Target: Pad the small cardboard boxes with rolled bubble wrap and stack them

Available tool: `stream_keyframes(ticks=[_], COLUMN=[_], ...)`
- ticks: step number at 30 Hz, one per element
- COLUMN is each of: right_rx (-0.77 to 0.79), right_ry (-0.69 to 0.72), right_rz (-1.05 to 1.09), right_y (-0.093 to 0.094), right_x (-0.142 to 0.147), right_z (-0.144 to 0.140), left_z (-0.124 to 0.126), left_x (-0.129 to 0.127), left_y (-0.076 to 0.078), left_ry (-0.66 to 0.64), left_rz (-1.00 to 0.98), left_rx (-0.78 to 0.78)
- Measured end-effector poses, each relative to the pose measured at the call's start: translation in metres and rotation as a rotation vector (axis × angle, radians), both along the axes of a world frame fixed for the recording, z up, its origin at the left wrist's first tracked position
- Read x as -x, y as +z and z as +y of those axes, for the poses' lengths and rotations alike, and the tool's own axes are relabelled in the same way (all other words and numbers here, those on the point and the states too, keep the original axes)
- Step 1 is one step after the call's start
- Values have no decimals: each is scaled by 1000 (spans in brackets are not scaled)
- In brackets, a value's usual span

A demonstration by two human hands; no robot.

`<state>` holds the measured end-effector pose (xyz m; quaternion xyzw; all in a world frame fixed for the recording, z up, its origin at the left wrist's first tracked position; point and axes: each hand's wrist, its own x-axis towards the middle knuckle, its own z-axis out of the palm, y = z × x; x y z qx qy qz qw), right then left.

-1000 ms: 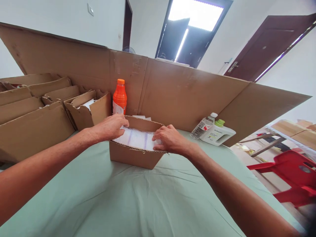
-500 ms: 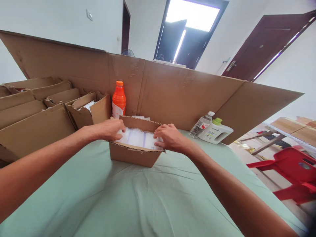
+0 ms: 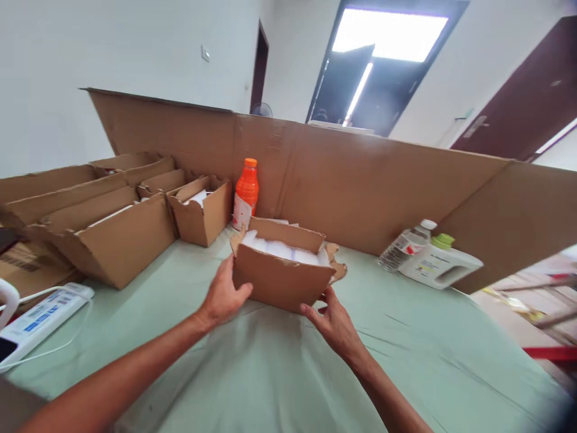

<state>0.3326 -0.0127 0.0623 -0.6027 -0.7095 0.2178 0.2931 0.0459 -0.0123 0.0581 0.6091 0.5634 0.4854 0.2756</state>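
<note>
A small open cardboard box (image 3: pixel 282 279) sits on the pale green tablecloth (image 3: pixel 279 373), filled with white bubble-wrapped packets (image 3: pixel 283 248). My left hand (image 3: pixel 224 296) grips the box's lower left corner. My right hand (image 3: pixel 332 322) touches its lower right corner from below, fingers spread under the edge. The box looks slightly tilted, its front face toward me. An orange bottle (image 3: pixel 246 193) stands just behind it.
A tall cardboard screen (image 3: pixel 360 180) runs behind the table. Several open cardboard boxes (image 3: pixel 117 234) stand at the left. A white power strip (image 3: pixel 40 316) lies at the left edge. A clear water bottle (image 3: pixel 406 245) and a white jug with a green cap (image 3: pixel 439 264) lie at the right.
Both hands left the packets on top of the box and moved down to its lower front corners. The view has shifted left and the box has been pulled nearer.
</note>
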Motion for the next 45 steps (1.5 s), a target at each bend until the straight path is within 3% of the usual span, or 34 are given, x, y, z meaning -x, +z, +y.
stream_keyframes(ticks=[3,6,8,11,13,16,18,20,22,25,28,31,34,38,42,45], right_rx=[86,119,118,100,81,8,-37,-37,-9,-25,-127,-204,-262,-280,-202,-140], right_ry=[-15,75,162,317,425,560,588,589,604,662,710,725,739,775,805,807], right_rz=[22,119,202,273,295,253,179,106,58,-58,-223,-336,-398,-443,-427,-365], right_y=[3,2,-2,-8,-10,-16,-24,-34,-44,-54,-60,-68,-75,-71,-57,-52], right_x=[0,6,29,92,146,224,262,281,281,252,211,177,157,146,140,139], right_z=[6,15,26,50,67,84,86,79,64,34,8,-12,-33,-74,-110,-120], left_z=[-28,-79,-113,-145,-150,-141,-131,-122,-119,-123,-134,-144,-153,-163,-167,-167], left_x=[-7,10,30,66,89,119,132,139,141,138,131,121,110,102,100,101], left_y=[-4,-19,-36,-61,-69,-70,-68,-72,-81,-99,-114,-119,-111,-90,-74,-70], left_ry=[-8,-66,-25,123,256,422,478,504,501,454,385,275,165,82,98,79], left_rz=[18,15,13,-1,-58,-175,-220,-235,-247,-210,-16,249,498,724,772,758], left_rx=[-2,12,10,-22,-29,17,43,58,107,189,144,33,-31,-72,-101,-74])
